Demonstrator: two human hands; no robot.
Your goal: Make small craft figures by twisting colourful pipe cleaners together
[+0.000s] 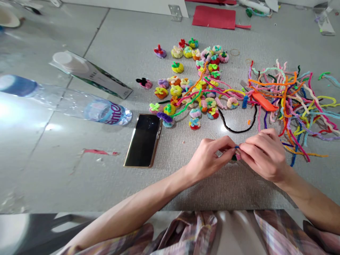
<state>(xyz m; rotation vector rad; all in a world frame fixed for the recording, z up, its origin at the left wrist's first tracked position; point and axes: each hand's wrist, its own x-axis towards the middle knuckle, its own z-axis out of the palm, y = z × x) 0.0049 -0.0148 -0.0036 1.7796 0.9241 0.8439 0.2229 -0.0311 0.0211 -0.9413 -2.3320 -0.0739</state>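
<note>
My left hand (215, 156) and my right hand (265, 156) meet above the near part of the table, fingertips almost touching. Pinched between them is a short piece of blue pipe cleaner (236, 147). Just below it a small dark green and pink bit of pipe cleaner (236, 157) shows, mostly hidden by my fingers. Both hands are closed. Beyond them a black pipe cleaner (236, 131) curves over the table. Farther off lies a cluster of small coiled pipe-cleaner pieces (175, 90) in many colours, some topped with little loops.
At right is a tangled heap of loose pipe cleaners (287, 92) with an orange-handled tool (265, 102). A phone (143, 141) lies left of my hands. Farther left are a plastic bottle (66, 102) and a carton (92, 76). Red sheet material (214, 17) lies at the back.
</note>
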